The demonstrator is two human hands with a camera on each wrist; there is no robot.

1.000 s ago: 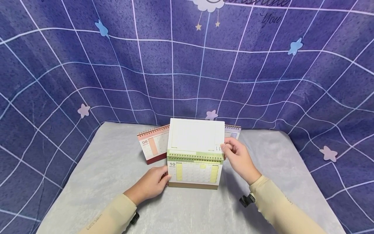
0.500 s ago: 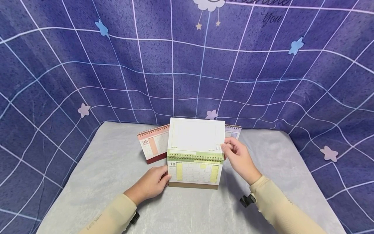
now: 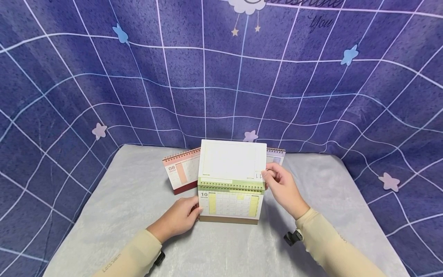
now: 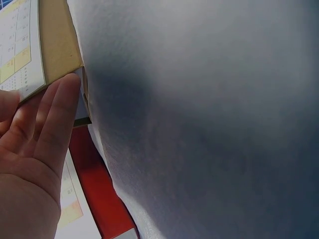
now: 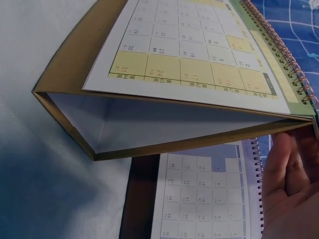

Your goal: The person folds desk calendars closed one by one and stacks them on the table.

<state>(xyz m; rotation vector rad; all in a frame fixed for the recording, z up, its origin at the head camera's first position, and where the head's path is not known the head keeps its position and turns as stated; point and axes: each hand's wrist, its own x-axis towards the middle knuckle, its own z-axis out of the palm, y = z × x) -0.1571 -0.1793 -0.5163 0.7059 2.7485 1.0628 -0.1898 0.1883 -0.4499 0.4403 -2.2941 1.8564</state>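
A green desk calendar (image 3: 230, 204) with a brown cardboard stand is upright at mid-table, showing month 10. Above its spiral binding a white page (image 3: 233, 159) marked 11, upside down, is turned up. My left hand (image 3: 180, 215) grips the stand's left side; in the left wrist view the thumb lies on the front and the fingers (image 4: 60, 114) reach behind. My right hand (image 3: 285, 188) pinches the raised page's right edge close to the binding. The right wrist view has that hand (image 5: 294, 194) by the spiral end, fingertips partly hidden behind the calendar, and the stand's hollow triangular side.
Behind on the left stands a pink calendar (image 3: 185, 169) showing 08 on a dark red base. A purple calendar (image 3: 275, 154) is mostly hidden at the back right. The grey-covered table (image 3: 138, 184) meets a blue grid-patterned cloth (image 3: 221, 104) at the back.
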